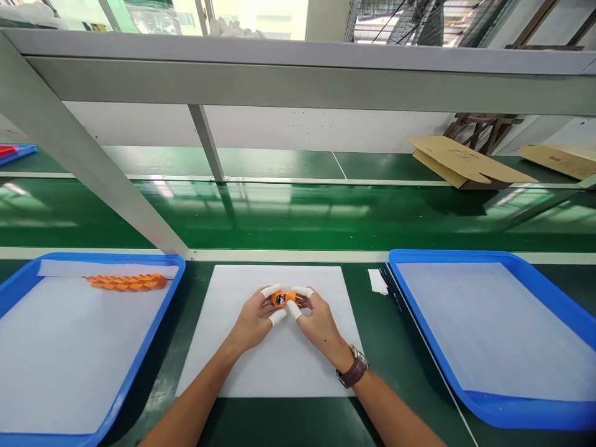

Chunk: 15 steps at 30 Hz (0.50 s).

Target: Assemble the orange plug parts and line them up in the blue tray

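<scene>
Both my hands meet over a white sheet on the green bench. My left hand and my right hand pinch a small orange part between thumb and forefinger, which wear white finger cots. A brown-strapped watch sits on my right wrist. A row of several similar orange parts lies at the far edge of the blue tray on my left.
A second blue tray lined with white sheet stands at the right. A small white scrap lies between it and the centre sheet. Beyond runs a green conveyor, with flattened cardboard at the back right and a slanted metal frame post.
</scene>
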Each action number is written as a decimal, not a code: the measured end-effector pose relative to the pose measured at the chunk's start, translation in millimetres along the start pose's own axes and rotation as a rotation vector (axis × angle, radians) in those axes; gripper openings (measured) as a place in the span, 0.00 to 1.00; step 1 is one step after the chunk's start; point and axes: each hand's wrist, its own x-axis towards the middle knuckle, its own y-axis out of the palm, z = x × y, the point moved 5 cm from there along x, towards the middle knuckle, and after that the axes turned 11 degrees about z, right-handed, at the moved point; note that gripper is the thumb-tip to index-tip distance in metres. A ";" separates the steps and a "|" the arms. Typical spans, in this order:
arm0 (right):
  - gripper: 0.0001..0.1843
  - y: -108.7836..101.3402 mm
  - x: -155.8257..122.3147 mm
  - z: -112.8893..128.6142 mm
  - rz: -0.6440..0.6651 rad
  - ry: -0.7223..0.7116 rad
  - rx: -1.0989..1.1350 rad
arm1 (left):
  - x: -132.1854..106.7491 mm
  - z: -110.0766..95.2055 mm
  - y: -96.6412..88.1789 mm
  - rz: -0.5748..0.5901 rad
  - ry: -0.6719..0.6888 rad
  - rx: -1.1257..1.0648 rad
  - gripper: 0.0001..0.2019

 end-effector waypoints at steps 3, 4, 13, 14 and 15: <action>0.12 -3.3 0.8 -0.4 -0.006 0.007 -0.022 | -1.7 -3.4 -3.7 -0.018 0.060 0.161 0.20; 0.11 -3.6 0.5 1.4 -0.002 -0.010 -0.034 | -2.6 -4.5 -5.1 -0.048 0.077 0.242 0.19; 0.11 1.9 -1.2 4.0 0.051 -0.060 -0.040 | -5.4 -7.9 0.0 -0.125 0.308 0.627 0.20; 0.11 3.3 -1.2 3.0 0.054 -0.062 -0.028 | -5.4 -7.3 0.7 -0.127 0.327 0.643 0.21; 0.11 4.5 -1.2 2.1 0.054 -0.065 -0.016 | -5.4 -6.7 1.2 -0.130 0.340 0.656 0.21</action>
